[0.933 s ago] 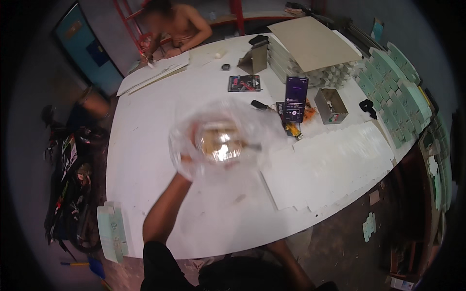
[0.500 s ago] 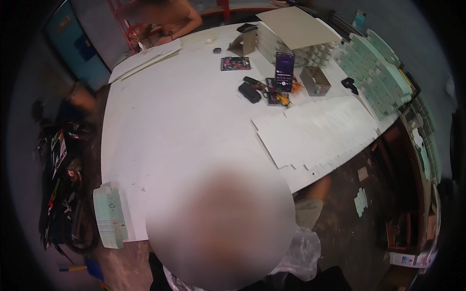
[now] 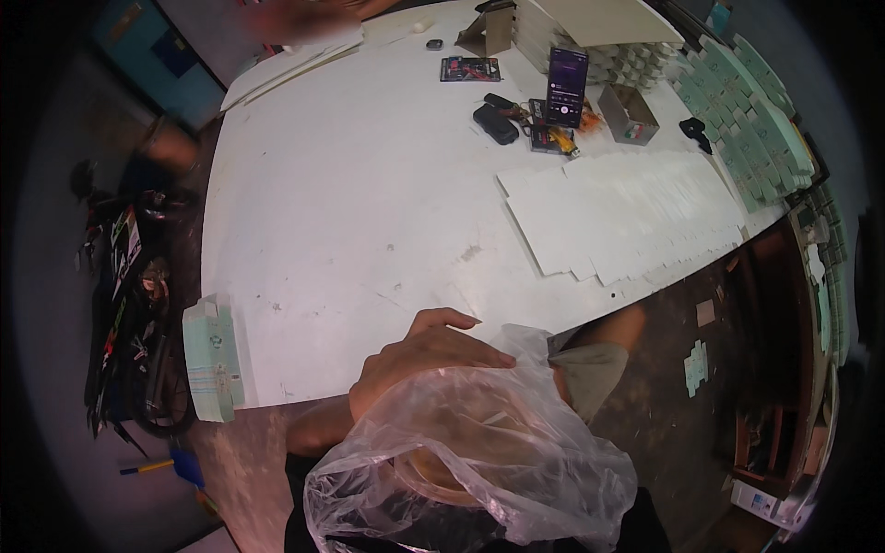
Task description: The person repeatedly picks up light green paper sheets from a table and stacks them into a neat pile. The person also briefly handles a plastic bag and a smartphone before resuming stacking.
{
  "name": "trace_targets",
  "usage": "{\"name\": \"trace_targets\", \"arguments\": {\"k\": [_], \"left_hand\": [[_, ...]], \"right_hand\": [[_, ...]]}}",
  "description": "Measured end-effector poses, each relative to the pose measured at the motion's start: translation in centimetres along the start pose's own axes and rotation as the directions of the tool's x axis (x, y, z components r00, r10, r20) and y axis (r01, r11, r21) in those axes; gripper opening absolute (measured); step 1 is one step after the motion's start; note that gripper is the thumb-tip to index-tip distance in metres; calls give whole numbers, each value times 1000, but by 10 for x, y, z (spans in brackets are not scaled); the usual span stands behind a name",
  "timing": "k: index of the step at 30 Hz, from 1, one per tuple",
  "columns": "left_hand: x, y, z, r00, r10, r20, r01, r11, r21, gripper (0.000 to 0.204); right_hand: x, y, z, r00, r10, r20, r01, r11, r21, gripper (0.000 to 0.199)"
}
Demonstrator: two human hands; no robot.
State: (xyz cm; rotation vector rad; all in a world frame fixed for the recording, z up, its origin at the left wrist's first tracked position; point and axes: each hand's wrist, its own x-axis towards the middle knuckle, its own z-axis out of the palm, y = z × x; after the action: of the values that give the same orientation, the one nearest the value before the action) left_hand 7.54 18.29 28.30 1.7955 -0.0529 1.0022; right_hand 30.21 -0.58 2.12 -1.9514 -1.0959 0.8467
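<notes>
The fingers [image 3: 461,346] of the left hand [image 3: 419,361] lie curled and close together over the upper edge of a clear plastic bag [image 3: 470,461], pinching its loose film; the thumb is hidden, so how firm the hold is cannot be told. The right hand does not show, and whether it is under the bag cannot be told. The bag hangs just below the fingers, close to the person's body, and something round and pale brown [image 3: 442,461] sits inside it, blurred by the crinkled film. The bag looks thin, soft and slippery and would likely sag or tear if pulled by one spot, so gathering the film at the top, or supporting the round thing from beneath, seems the safer hold. Beyond the fingertips begins the near edge of a large white table [image 3: 350,230]. To the left of the fingers, at the table's edge, stands a stack of pale green cards [image 3: 214,355]. Farther out, up and to the right, flat white sheets [image 3: 627,212] lie in a row. Past them stand a dark phone [image 3: 567,85], a small open box [image 3: 631,112] and rows of green cartons [image 3: 747,120].
</notes>
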Motion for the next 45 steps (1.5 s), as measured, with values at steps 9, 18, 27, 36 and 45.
{"name": "trace_targets", "arguments": {"k": [9, 18, 27, 36, 45], "left_hand": [[-26, -49, -16, 986, -163, -15, 164, 978, 131, 36], [-6, -69, -10, 962, -273, -29, 274, 959, 67, 48], [13, -90, -5, 951, -308, 3, 308, 951, 6, 59], [8, -86, 1, 928, -371, -33, 372, 928, 5, 72], [-3, -84, 9, 900, -431, -69, 432, 902, -6, 84]], "right_hand": [[38, 26, 3, 995, -15, 102, 38, 972, -231, 48], [41, 28, 14, 972, 117, 206, -66, 969, -240, 39], [46, 39, 23, 955, 113, 275, -48, 971, -233, 37], [45, 32, 21, 973, 61, 222, -3, 967, -255, 38], [3, 73, 10, 848, -119, 517, 306, 906, -292, 40]]}}
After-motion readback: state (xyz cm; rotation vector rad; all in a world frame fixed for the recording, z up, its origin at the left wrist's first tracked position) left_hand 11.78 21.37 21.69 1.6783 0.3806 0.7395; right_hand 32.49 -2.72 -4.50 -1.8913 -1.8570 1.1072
